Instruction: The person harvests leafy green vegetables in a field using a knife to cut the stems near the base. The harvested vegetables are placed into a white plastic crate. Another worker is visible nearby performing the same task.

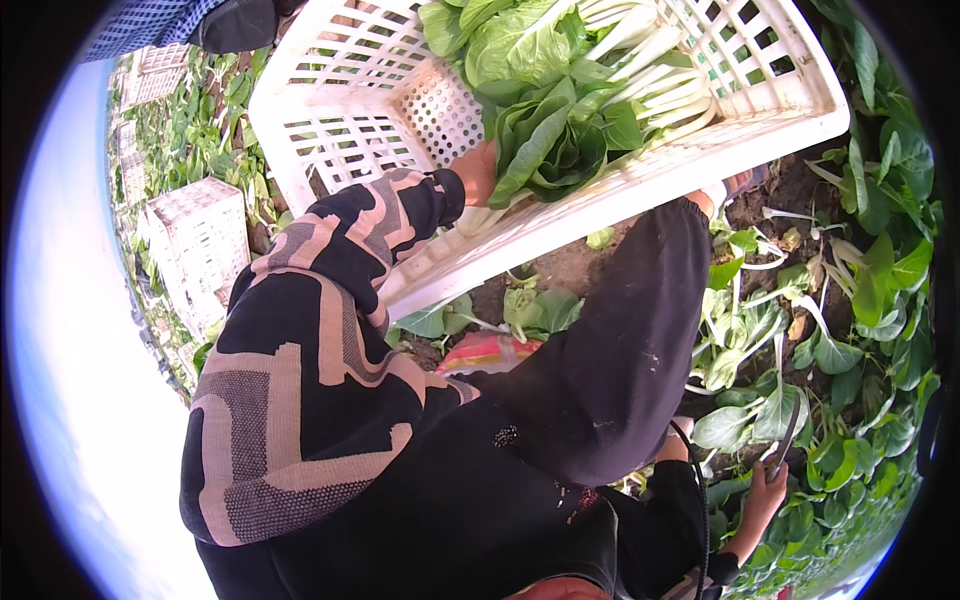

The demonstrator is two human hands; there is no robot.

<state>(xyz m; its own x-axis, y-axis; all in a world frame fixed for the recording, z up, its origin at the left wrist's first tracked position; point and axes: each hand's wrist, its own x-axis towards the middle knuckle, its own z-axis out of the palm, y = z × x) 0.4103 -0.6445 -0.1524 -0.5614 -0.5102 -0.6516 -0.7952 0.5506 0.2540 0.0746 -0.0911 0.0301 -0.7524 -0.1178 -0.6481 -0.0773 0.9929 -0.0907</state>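
Observation:
My left hand reaches over the near side of a white plastic crate. It touches a head of leafy greens, whose leaves hide my fingers, so its grip cannot be made out. Beside that head, more greens with long white stalks are piled against the crate's right side. Low on the right, my right hand is closed around the handle of a knife. The slim, slightly curved blade points up over the leaves of the growing plants.
Rows of leafy plants line the right side. Loose leaves lie on the soil. Left stands another white crate. A red and white bag is near my leg. Blue checked cloth shows top left.

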